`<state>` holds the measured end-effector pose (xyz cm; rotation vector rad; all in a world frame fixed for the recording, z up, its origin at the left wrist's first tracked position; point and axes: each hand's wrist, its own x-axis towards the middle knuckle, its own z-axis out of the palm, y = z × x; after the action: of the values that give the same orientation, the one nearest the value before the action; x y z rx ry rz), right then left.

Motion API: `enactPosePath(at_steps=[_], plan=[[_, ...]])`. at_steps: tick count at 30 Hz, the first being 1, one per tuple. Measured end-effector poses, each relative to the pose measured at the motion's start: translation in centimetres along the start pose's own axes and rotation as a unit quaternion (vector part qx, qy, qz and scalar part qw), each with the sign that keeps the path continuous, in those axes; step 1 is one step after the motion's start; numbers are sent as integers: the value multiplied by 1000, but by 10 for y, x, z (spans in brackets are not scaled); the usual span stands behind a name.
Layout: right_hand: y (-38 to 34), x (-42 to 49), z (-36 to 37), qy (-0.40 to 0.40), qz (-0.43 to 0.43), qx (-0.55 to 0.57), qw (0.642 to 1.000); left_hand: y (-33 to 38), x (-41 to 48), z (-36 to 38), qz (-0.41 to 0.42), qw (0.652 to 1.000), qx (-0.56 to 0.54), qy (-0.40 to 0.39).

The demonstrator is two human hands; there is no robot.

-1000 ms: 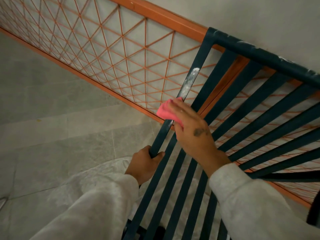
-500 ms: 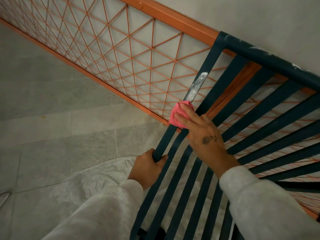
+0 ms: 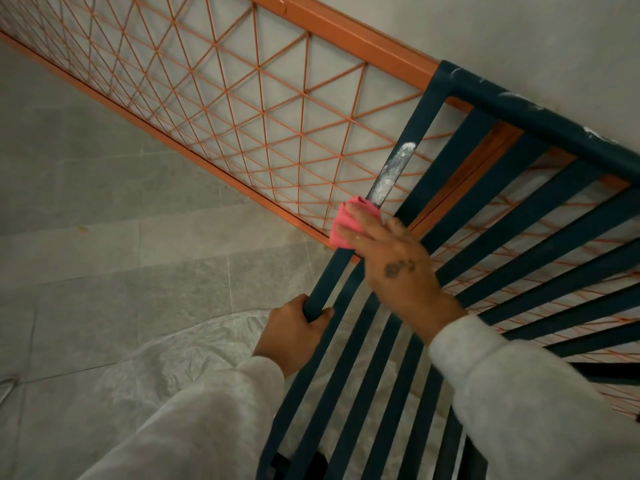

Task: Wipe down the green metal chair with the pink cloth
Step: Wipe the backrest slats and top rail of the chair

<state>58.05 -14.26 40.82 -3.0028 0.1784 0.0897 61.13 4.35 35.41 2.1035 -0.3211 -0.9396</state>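
The green metal chair (image 3: 491, 216) fills the right half of the view, its dark slats fanning out from lower centre to a top rail at upper right. My left hand (image 3: 294, 332) grips the leftmost bar low down. My right hand (image 3: 391, 258) presses the folded pink cloth (image 3: 346, 225) around that same bar, higher up. Just above the cloth the bar carries a long white dusty patch (image 3: 393, 171). White specks also show on the top rail (image 3: 519, 100).
An orange metal grille (image 3: 221, 109) with a triangular wire pattern runs diagonally behind the chair against a pale wall. Grey stone floor tiles (image 3: 104, 265) lie to the left. A crinkled clear plastic sheet (image 3: 194, 362) covers the floor under the chair.
My right hand and the pink cloth have slid a little up the leftmost bar toward the white patch. My left hand keeps its grip on the bar.
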Motion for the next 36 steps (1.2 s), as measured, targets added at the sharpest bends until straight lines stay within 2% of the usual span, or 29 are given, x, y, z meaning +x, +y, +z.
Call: enactPosePath(at_steps=[4,6,10,12,14,16,19,21,23,26,28,30,32,34,35,36], plan=[[-48,-18,8,-54,-67,48,995,1,0,1,9,999,19,24],[-54,-18,-8,-81,-92,31,992,0,0,2,19,999,23,27],[-46,24,-42,-128,-25,-209,969,1,-1,0,8,1000,-3,5],[-44,47,-54,-121,26,-255,959,1,-1,-2,9,1000,-2,-1],[-53,56,-52,-129,45,-246,960,0,-1,-2,9,1000,4,-2],[-64,48,-42,-150,34,-186,970,-1,0,-1,8,1000,10,0],[-68,20,-26,-175,-11,-6,984,-3,1,1,16,1000,10,10],[-54,10,-29,-198,-62,-2,978,-4,2,1,21,1000,4,11],[-35,6,-36,-162,-60,8,985,-3,1,0,17,1000,-5,1],[-7,9,-31,-60,21,-5,998,-2,0,-1,10,1000,-8,-4],[-13,5,-14,-53,34,-23,998,-1,-1,-2,10,1000,-6,2],[-30,-10,7,-40,25,57,997,0,-2,-1,11,1000,0,8],[-51,-28,19,-39,32,176,983,-1,0,0,30,999,22,12],[-66,-42,20,-40,77,282,955,-1,2,2,47,996,70,5],[-70,-47,17,-9,125,339,932,-2,3,1,47,996,75,5],[-70,-49,12,26,192,403,895,-3,4,1,38,998,58,8]])
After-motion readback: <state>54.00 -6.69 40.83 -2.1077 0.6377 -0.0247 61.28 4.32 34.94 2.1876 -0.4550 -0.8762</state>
